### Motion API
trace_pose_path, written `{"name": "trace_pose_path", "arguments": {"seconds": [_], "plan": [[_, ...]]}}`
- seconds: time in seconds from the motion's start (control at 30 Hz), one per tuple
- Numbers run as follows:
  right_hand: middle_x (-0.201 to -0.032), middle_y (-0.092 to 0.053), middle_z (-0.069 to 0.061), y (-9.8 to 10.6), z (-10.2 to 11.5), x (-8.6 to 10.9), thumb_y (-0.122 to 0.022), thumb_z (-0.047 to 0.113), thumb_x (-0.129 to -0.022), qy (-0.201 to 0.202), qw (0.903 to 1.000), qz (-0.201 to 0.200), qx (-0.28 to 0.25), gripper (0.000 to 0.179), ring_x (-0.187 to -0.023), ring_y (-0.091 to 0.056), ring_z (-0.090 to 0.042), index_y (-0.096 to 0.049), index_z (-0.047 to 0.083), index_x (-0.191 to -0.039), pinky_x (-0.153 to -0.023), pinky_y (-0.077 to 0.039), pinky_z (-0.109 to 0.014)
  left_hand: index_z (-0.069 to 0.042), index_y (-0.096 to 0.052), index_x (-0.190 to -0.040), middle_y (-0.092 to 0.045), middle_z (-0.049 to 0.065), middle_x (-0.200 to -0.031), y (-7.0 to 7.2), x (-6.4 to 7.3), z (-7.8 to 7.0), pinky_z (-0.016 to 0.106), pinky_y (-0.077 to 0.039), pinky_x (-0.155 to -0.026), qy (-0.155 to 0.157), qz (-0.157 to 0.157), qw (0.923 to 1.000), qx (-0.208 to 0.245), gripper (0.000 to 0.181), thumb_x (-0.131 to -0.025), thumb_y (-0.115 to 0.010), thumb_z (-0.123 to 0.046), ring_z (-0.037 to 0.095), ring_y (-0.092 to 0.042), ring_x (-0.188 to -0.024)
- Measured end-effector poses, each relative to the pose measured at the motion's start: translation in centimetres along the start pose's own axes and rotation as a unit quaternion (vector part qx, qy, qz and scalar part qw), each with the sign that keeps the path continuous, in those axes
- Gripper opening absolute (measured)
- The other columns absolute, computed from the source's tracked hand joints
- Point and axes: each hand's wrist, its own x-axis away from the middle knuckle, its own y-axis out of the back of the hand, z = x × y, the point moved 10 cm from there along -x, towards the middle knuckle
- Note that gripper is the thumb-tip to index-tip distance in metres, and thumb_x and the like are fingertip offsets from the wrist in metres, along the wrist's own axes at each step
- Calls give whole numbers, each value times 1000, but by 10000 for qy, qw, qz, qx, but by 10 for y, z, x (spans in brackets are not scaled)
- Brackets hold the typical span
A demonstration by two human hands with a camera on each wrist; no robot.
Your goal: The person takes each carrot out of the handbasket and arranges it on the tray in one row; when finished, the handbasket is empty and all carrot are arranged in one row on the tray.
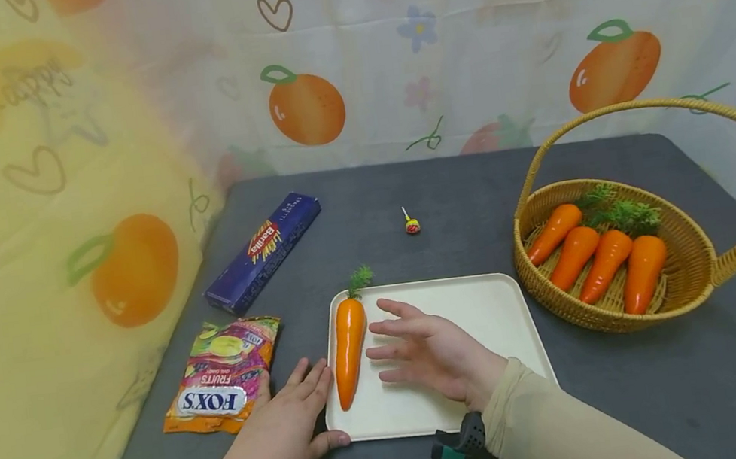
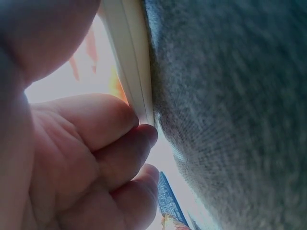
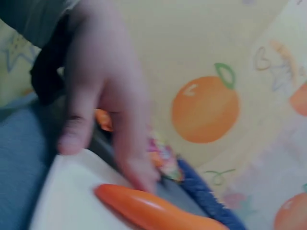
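One orange carrot (image 1: 350,349) with a green top lies along the left side of a white tray (image 1: 481,322), its leaves reaching past the back rim. My left hand (image 1: 282,432) touches the tray's front left corner, thumb at the front edge and fingers along the left edge. In the left wrist view, its fingertips (image 2: 144,134) meet the tray's rim. My right hand (image 1: 433,354) hovers over the tray just right of the carrot, fingers spread and nothing held. The right wrist view shows the left hand (image 3: 110,105), blurred, beside the carrot's tip.
At the right stands a wicker basket (image 1: 700,275) with a tall handle and several carrots (image 1: 610,262) inside. A lollipop (image 1: 411,223) lies behind the tray. To the left are a blue spaghetti box (image 1: 265,252) and a Fox's candy bag (image 1: 224,374), close to my left hand.
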Motion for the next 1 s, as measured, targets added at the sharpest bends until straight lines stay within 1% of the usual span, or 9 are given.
{"name": "trace_pose_path", "arguments": {"seconds": [0.2,0.4,0.53,0.63,0.77,0.83,0.9,0.93,1.0], "plan": [[-179,-30,-23,12,47,29,-43,34,-118,383,9982,394,245,65,-158,-44,-48,-25,15,-176,-129,-39,-62,-15,-48,-169,-45,4,-175,-1,-1,2,87,-8,-124,38,42,10000,5,101,-89,-80,-68,38,-31,-168],[-171,-46,-14,42,105,69,-38,39,-121,1282,9877,831,344,53,-150,-54,-35,-40,15,-168,-122,-50,-48,-14,-49,-168,-46,4,-175,-1,1,-1,87,-8,-125,-63,-56,10000,-28,100,-89,-80,-67,37,-32,-168],[-163,-55,-11,72,133,93,-28,33,-122,1687,9766,1304,-279,48,-147,-57,-33,-48,14,-162,-122,-51,-46,-14,-50,-167,-47,4,-174,0,2,-1,87,-6,-125,-128,-138,9998,-40,99,-89,-81,-67,37,-33,-167],[-163,-56,-12,103,150,108,-25,31,-122,1821,9692,1407,-875,49,-147,-58,-36,-50,12,-160,-121,-52,-48,-14,-50,-167,-47,3,-174,0,2,-1,87,-6,-125,-116,-136,9998,-27,100,-89,-81,-68,36,-31,-168],[-159,-58,-12,151,164,117,-30,33,-121,1745,9650,1076,-1634,48,-143,-61,-41,-51,11,-159,-118,-54,-54,-15,-50,-168,-46,3,-175,-1,1,0,88,-5,-125,-63,-62,10000,-18,101,-88,-80,-69,36,-29,-169],[-164,-54,-9,175,166,118,-34,35,-121,1592,9650,783,-1930,51,-140,-63,-41,-45,21,-168,-117,-55,-56,-15,-50,-168,-46,3,-175,0,0,0,88,-5,-125,-42,-24,10000,-18,101,-88,-80,-69,35,-29,-169],[-176,-39,-2,196,166,117,-37,40,-120,1439,9688,392,-1980,58,-142,-60,-39,-27,33,-177,-118,-54,-54,-15,-51,-167,-46,2,-175,0,0,0,87,-4,-125,-30,-7,10000,-12,100,-88,-80,-69,35,-29,-169],[-182,-28,2,206,165,116,-38,43,-120,1363,9713,162,-1943,62,-148,-55,-37,-15,39,-178,-124,-49,-52,-15,-51,-167,-46,2,-175,0,0,0,87,-3,-125,-28,-2,10000,-13,100,-88,-80,-69,35,-29,-169],[-186,-1,12,222,162,115,-39,49,-119,1197,9731,-279,-1946,74,-164,-35,-33,9,45,-175,-135,-33,-48,-15,-51,-167,-47,2,-175,0,0,0,87,-3,-125,-31,-2,10000,-8,100,-88,-81,-69,35,-29,-169]]}}
